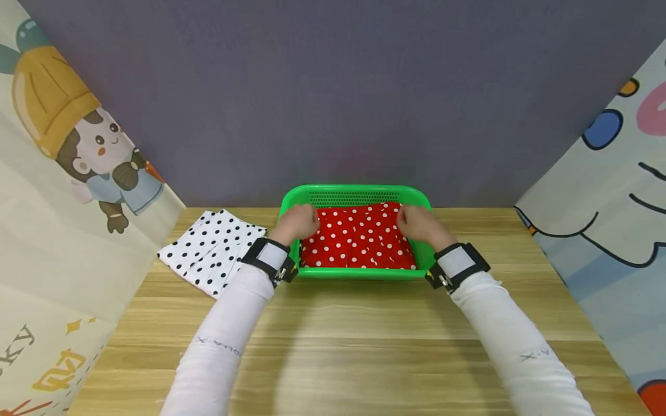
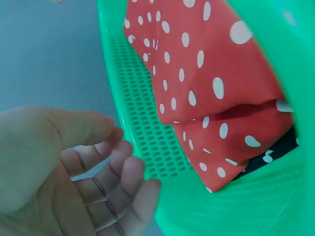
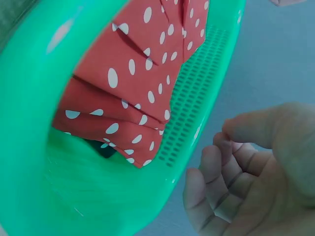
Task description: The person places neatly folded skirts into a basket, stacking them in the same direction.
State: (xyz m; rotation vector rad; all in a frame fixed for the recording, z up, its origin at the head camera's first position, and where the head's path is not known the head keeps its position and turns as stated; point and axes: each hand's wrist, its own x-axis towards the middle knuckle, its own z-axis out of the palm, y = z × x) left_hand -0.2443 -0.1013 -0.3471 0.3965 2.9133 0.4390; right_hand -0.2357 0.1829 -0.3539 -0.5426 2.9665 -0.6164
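Note:
A red cloth with white dots (image 1: pixel 359 237) lies folded in a green plastic basket (image 1: pixel 359 273). Under it, a dark cloth with white dots (image 2: pixel 268 156) peeks out in the left wrist view. My left hand (image 1: pixel 300 223) is over the basket's left end, and my right hand (image 1: pixel 418 224) is over its right end. In the wrist views both hands hold nothing; their fingers are loosely bent, with thumb tip close to index fingertip. Each hand appears apart from the red cloth there.
Left of the basket, a folded white cloth with black dots (image 1: pixel 213 251) lies on the wooden table (image 1: pixel 359 346). A grey wall (image 1: pixel 354 104) rises behind the basket. Printed curtains (image 1: pixel 67 260) hang along both sides.

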